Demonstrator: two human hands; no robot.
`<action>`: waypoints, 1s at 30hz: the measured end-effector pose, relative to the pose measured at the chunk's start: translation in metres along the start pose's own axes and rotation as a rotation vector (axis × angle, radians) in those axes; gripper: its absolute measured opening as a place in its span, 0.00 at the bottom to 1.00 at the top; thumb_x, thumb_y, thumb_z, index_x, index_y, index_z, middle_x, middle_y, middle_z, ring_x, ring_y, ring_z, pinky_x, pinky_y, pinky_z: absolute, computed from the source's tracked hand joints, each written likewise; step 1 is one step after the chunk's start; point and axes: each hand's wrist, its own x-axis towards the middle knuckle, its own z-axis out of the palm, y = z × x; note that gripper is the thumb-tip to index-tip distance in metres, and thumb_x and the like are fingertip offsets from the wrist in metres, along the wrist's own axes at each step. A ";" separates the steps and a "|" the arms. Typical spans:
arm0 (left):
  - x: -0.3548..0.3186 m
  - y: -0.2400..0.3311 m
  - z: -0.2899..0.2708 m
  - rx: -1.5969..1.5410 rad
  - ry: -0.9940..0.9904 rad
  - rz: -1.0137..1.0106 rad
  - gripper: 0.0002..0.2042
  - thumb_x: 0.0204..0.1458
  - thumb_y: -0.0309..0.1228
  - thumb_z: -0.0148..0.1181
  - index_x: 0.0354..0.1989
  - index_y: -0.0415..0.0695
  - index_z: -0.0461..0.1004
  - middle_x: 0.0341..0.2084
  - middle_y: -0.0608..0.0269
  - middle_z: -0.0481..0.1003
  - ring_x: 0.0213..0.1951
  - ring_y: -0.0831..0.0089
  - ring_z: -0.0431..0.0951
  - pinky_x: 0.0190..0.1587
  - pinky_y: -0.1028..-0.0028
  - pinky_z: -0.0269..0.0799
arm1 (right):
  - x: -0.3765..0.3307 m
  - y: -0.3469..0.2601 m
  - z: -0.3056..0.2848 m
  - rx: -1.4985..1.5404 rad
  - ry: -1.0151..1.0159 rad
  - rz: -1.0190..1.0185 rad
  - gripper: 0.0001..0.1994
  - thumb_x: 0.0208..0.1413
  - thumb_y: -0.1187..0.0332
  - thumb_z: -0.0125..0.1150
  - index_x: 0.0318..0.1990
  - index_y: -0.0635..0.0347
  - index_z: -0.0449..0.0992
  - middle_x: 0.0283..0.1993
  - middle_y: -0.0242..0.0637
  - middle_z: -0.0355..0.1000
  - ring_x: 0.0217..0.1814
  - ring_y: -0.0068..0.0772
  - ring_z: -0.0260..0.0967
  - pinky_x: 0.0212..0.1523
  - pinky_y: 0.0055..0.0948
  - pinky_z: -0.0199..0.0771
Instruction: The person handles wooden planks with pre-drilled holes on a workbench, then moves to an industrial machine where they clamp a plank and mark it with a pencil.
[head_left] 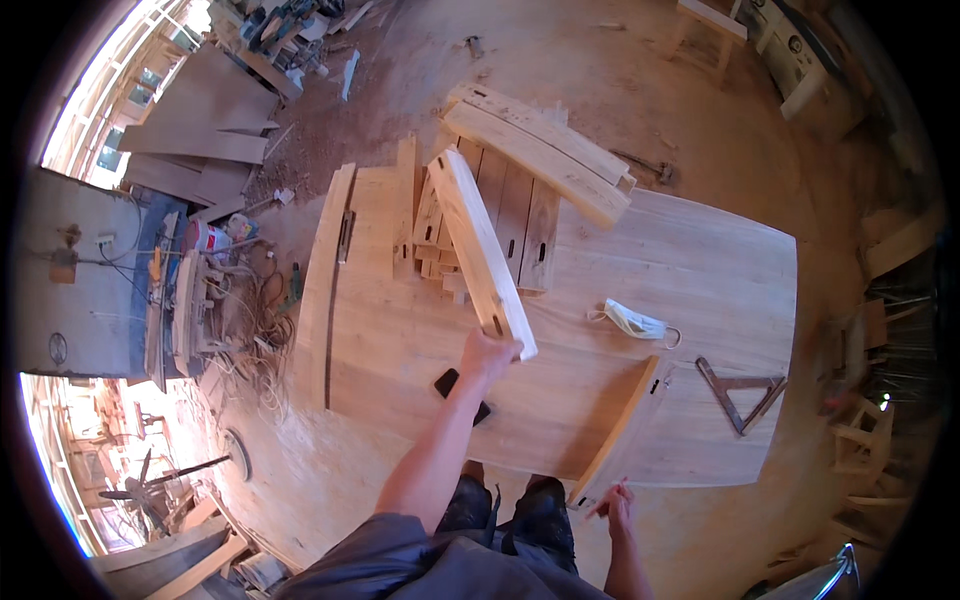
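Mid-frame, the left hand (489, 353) grips a long pale wooden beam (475, 235) one-ended — lopsided weight could twist it — right hand (619, 502), lower right, empty

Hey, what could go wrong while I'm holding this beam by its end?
Your left hand holds the beam near one end, so it might twist or tip. The phone lies beneath that forearm and might get hit if the grip slips. The far boards lie askew and might slide if bumped.

Gap between stacked boards (513, 215) and mask (635, 321), lone board (614, 430) blocking nearer side
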 end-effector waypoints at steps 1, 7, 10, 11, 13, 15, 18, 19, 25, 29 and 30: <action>-0.013 -0.019 0.000 0.072 0.072 0.015 0.26 0.38 0.37 0.68 0.44 0.33 0.72 0.37 0.48 0.79 0.38 0.59 0.81 0.39 0.62 0.77 | 0.008 -0.004 0.010 0.078 -0.035 -0.009 0.06 0.61 0.68 0.49 0.31 0.58 0.67 0.19 0.40 0.66 0.15 0.33 0.65 0.14 0.31 0.63; -0.047 -0.028 -0.005 0.365 0.243 0.185 0.31 0.41 0.37 0.70 0.53 0.33 0.68 0.35 0.54 0.77 0.35 0.64 0.79 0.40 0.69 0.75 | 0.066 -0.095 0.130 0.241 -0.327 -0.083 0.09 0.65 0.63 0.49 0.41 0.59 0.68 0.27 0.45 0.73 0.24 0.36 0.72 0.19 0.29 0.66; -0.020 -0.050 -0.016 0.135 0.081 0.208 0.30 0.47 0.35 0.68 0.56 0.33 0.66 0.29 0.60 0.77 0.28 0.73 0.78 0.32 0.73 0.74 | 0.063 -0.153 0.191 0.333 -0.422 -0.020 0.15 0.67 0.56 0.50 0.47 0.60 0.68 0.37 0.44 0.75 0.33 0.33 0.74 0.25 0.28 0.67; -0.012 -0.056 -0.025 0.017 -0.023 0.169 0.29 0.50 0.34 0.67 0.57 0.34 0.65 0.29 0.61 0.78 0.27 0.74 0.78 0.30 0.73 0.74 | 0.070 -0.158 0.204 0.351 -0.475 -0.056 0.17 0.67 0.54 0.51 0.47 0.60 0.68 0.39 0.43 0.74 0.36 0.33 0.75 0.27 0.27 0.66; -0.008 -0.064 -0.037 -0.215 -0.030 0.094 0.24 0.57 0.31 0.62 0.59 0.35 0.65 0.29 0.61 0.78 0.25 0.76 0.76 0.28 0.76 0.71 | 0.083 -0.147 0.217 0.406 -0.542 -0.060 0.18 0.66 0.51 0.51 0.47 0.59 0.68 0.41 0.40 0.74 0.41 0.35 0.74 0.31 0.28 0.65; 0.002 -0.073 -0.048 -0.484 -0.017 0.056 0.22 0.59 0.30 0.60 0.60 0.36 0.66 0.31 0.61 0.78 0.27 0.75 0.77 0.29 0.76 0.72 | 0.085 -0.140 0.228 0.467 -0.551 -0.033 0.19 0.64 0.50 0.53 0.46 0.58 0.70 0.39 0.37 0.73 0.42 0.36 0.74 0.32 0.29 0.64; 0.004 -0.062 -0.059 -0.505 -0.037 0.029 0.16 0.61 0.34 0.57 0.54 0.39 0.69 0.35 0.59 0.79 0.33 0.72 0.78 0.35 0.72 0.74 | 0.065 -0.151 0.243 0.539 -0.464 -0.044 0.20 0.62 0.49 0.57 0.44 0.59 0.72 0.38 0.37 0.73 0.42 0.37 0.74 0.33 0.29 0.63; 0.008 -0.062 -0.063 -0.519 -0.063 0.020 0.15 0.61 0.35 0.57 0.52 0.40 0.70 0.36 0.58 0.79 0.34 0.72 0.78 0.37 0.72 0.74 | 0.062 -0.151 0.246 0.559 -0.436 -0.054 0.20 0.61 0.49 0.58 0.43 0.59 0.73 0.38 0.37 0.73 0.42 0.37 0.74 0.33 0.29 0.63; 0.027 -0.052 -0.056 -0.815 -0.186 -0.027 0.20 0.61 0.37 0.57 0.58 0.41 0.67 0.40 0.59 0.78 0.41 0.71 0.78 0.44 0.70 0.72 | 0.054 -0.151 0.251 0.541 -0.357 -0.062 0.19 0.62 0.51 0.57 0.42 0.60 0.72 0.37 0.40 0.74 0.36 0.35 0.74 0.30 0.28 0.66; 0.044 -0.043 -0.048 -0.873 -0.228 -0.038 0.18 0.59 0.38 0.59 0.54 0.45 0.69 0.41 0.61 0.78 0.43 0.71 0.78 0.45 0.70 0.71 | 0.048 -0.139 0.244 0.557 -0.304 -0.004 0.16 0.64 0.53 0.53 0.40 0.59 0.72 0.33 0.41 0.74 0.32 0.32 0.72 0.26 0.27 0.67; 0.047 -0.038 -0.045 -0.852 -0.231 -0.011 0.18 0.58 0.39 0.60 0.53 0.46 0.69 0.41 0.62 0.78 0.43 0.71 0.78 0.46 0.70 0.70 | 0.046 -0.133 0.245 0.564 -0.268 -0.003 0.16 0.65 0.54 0.52 0.39 0.59 0.72 0.32 0.41 0.74 0.31 0.31 0.72 0.25 0.26 0.67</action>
